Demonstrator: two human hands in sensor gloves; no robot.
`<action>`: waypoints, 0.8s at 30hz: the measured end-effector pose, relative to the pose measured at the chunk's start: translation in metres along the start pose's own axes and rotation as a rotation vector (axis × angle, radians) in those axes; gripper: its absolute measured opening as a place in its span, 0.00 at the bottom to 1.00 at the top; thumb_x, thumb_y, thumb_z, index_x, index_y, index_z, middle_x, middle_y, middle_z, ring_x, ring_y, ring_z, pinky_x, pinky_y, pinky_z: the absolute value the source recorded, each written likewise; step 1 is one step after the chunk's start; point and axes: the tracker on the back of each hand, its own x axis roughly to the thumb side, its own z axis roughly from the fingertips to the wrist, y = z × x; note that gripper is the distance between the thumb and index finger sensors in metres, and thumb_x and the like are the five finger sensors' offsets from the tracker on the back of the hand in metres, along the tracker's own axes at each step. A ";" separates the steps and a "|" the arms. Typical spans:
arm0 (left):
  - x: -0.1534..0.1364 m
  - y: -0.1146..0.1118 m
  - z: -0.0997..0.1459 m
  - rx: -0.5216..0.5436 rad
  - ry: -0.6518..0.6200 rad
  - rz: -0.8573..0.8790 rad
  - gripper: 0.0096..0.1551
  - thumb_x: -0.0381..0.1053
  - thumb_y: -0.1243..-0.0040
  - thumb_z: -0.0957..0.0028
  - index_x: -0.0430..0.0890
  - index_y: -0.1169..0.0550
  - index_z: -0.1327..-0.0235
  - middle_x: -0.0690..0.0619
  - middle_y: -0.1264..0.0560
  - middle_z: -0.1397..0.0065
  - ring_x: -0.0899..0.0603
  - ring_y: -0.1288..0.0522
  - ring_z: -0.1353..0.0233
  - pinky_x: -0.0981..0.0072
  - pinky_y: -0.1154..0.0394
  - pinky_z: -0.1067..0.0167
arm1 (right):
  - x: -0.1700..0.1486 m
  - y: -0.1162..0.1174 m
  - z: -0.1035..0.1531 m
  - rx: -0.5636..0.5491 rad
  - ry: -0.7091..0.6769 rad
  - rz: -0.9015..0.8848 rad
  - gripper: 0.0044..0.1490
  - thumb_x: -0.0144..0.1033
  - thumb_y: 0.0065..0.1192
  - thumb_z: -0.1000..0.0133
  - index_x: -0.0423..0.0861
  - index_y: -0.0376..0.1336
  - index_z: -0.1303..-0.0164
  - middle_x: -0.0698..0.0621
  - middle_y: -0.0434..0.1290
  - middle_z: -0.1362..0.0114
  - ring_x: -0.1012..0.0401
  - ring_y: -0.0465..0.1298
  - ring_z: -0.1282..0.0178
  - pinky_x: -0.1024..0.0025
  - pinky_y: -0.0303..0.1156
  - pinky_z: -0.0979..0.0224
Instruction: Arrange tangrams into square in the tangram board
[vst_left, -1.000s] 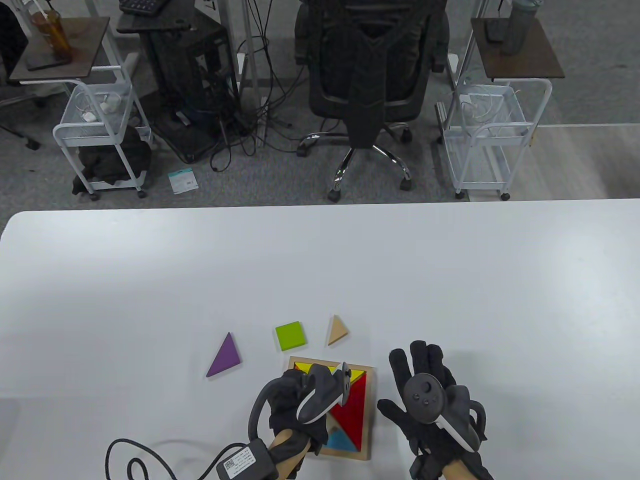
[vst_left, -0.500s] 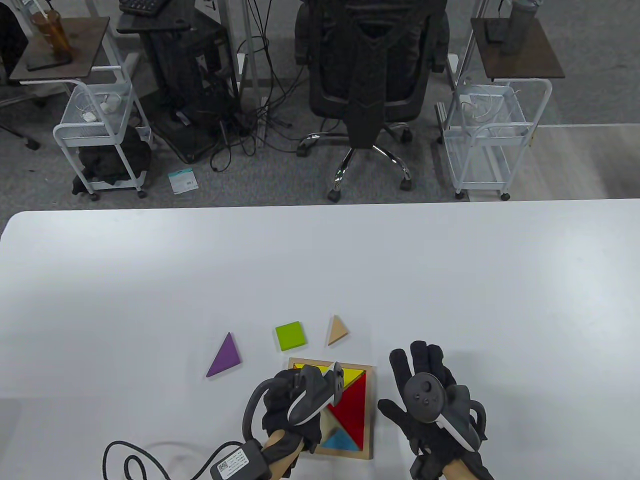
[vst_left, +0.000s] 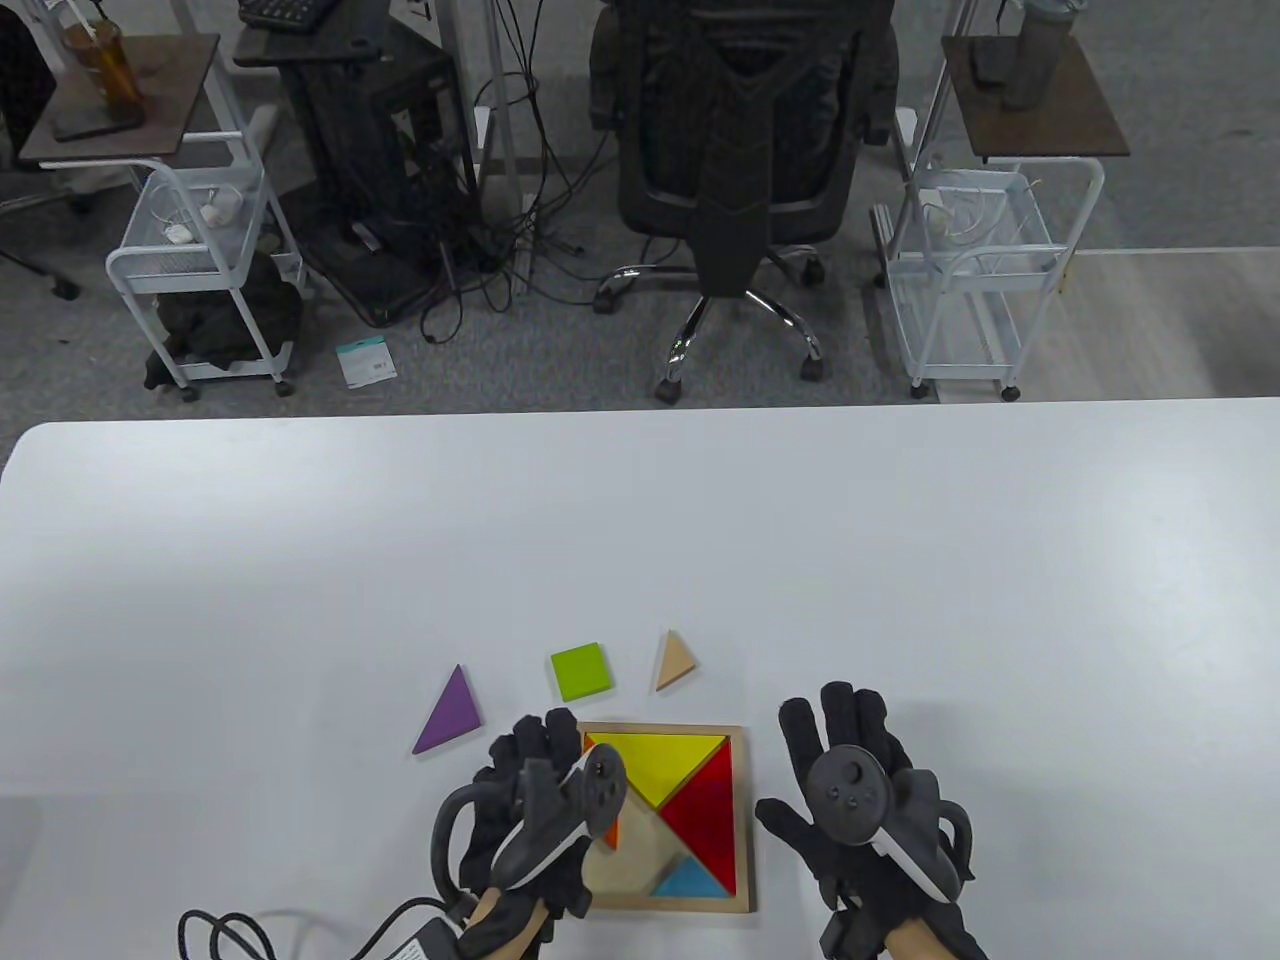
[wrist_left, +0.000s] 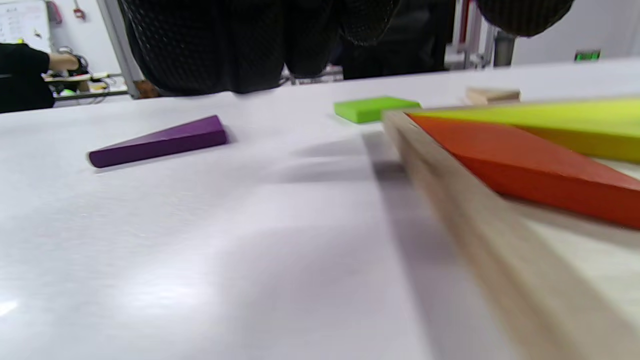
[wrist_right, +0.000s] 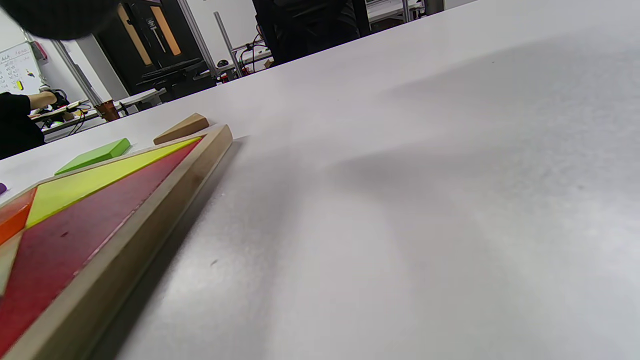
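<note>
Table view showed four pieces seated in the board (vst_left: 745, 800); purple triangle (vst_left: 450, 712), green square (vst_left: 581, 671), tan triangle (vst_left: 675, 660) lay loose at 11–12 o'clock; left hand (vst_left: 535, 790) and right hand (vst_left: 850, 790) were both relaxed, empty

left hand (vst_left: 535, 790) loosely curled, right hand (vst_left: 860, 790) flat

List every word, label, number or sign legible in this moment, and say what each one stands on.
No text can be read in any view.
Whiteboard in the left wrist view: handwriting, too small to read.
Green-lit sign on the far wall: blurred, unreadable.
Packet on the floor in the table view: print too small to read.
Tangram board and the pieces: no markings visible.
</note>
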 end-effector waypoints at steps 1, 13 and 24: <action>-0.010 -0.002 0.003 0.008 -0.037 0.025 0.45 0.68 0.57 0.42 0.44 0.45 0.18 0.34 0.45 0.16 0.26 0.39 0.20 0.28 0.35 0.29 | 0.000 0.000 0.000 0.003 0.004 0.000 0.56 0.66 0.50 0.58 0.70 0.27 0.27 0.60 0.16 0.21 0.58 0.17 0.20 0.56 0.30 0.13; -0.042 -0.028 0.015 -0.123 -0.186 0.104 0.48 0.68 0.61 0.41 0.48 0.61 0.19 0.36 0.71 0.18 0.25 0.71 0.21 0.26 0.66 0.31 | -0.009 0.009 -0.008 0.053 0.065 -0.001 0.56 0.66 0.50 0.58 0.71 0.27 0.28 0.61 0.16 0.22 0.58 0.16 0.20 0.56 0.30 0.13; -0.094 -0.014 0.008 -0.157 -0.093 0.193 0.59 0.61 0.45 0.42 0.42 0.68 0.24 0.31 0.74 0.22 0.21 0.70 0.23 0.26 0.58 0.26 | -0.010 0.007 -0.010 0.065 0.058 -0.020 0.56 0.65 0.50 0.58 0.71 0.26 0.28 0.61 0.16 0.21 0.58 0.17 0.20 0.56 0.30 0.13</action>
